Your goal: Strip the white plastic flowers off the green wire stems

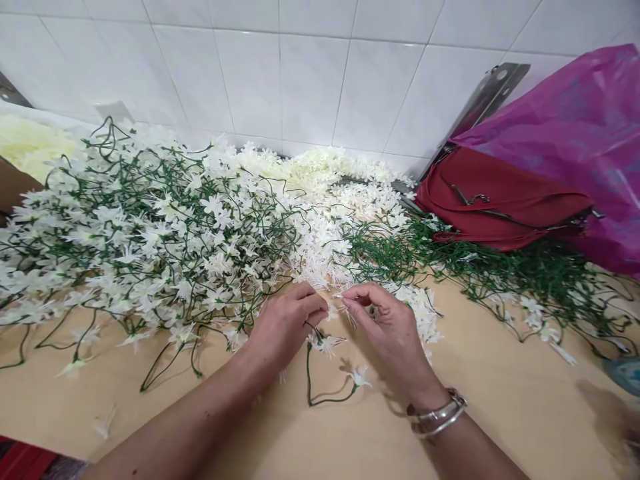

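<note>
White artificial petals on a green stem make up the flower spray (359, 377), which hangs below the left hand (286, 321), just over the near part of the tan surface (350, 440); that hand's thumb and fingers are together, seemingly clamped on the spray's upper end, though the exact grip is hidden; the right hand (389, 325) has thumb and forefinger pinched on a slender white piece (341, 297), just beside the left fingertips; the spray looks very light, its stem bendable yet able to keep a kink, its petals soft and its threadlike centres easily crushed or tangled, so the stem close under a bloom seems the safest hold; a heap of white flowers (215, 213) spreads to the left, loose white pieces (320, 257) lie beyond the hands, and green stems (390, 250) bunch to the right near a red bag (500, 193); no brand, label or writing can be read.
</note>
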{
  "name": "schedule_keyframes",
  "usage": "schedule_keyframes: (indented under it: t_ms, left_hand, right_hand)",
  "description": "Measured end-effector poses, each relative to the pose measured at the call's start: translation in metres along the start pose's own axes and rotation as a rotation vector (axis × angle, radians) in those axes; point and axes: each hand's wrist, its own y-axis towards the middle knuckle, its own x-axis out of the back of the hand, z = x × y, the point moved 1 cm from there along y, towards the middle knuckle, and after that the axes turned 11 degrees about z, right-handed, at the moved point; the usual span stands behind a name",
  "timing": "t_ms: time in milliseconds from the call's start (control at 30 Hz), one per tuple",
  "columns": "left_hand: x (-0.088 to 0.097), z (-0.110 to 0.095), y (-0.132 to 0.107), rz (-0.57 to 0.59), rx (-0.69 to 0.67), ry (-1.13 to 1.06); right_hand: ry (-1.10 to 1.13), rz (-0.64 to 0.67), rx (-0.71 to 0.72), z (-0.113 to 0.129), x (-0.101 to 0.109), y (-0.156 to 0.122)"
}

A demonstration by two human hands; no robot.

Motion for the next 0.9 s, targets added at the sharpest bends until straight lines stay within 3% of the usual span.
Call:
schedule_keyframes:
  t_ms: [133,200,333,533,733,900]
  left_hand:
    - [0.007,0.0,0.001,-0.206,0.002,-0.265]
    - [0.009,-0.002,0.002,-0.241,0.058,-0.408]
    - [0.008,-0.008,0.003,-0.183,0.129,-0.636]
    - [0.006,-0.015,0.002,-0.136,0.125,-0.739]
    - [0.01,-0.02,0.003,0.04,0.076,-0.934]
    - [0.012,-0.017,0.0,0.155,0.055,-0.993]
  right_hand:
    - [0.22,-0.106,-0.097,0.007,0.001,-0.001]
    - [0.277,-0.11,-0.105,0.011,0.001,-0.001]
    - [0.29,-0.065,-0.03,0.018,-0.003,-0.002]
    - [0.234,-0.067,0.003,0.024,-0.01,-0.007]
    - [0.093,-0.108,0.103,0.025,-0.009,-0.008]
    - [0.387,0.039,0.062,0.02,-0.006,-0.004]
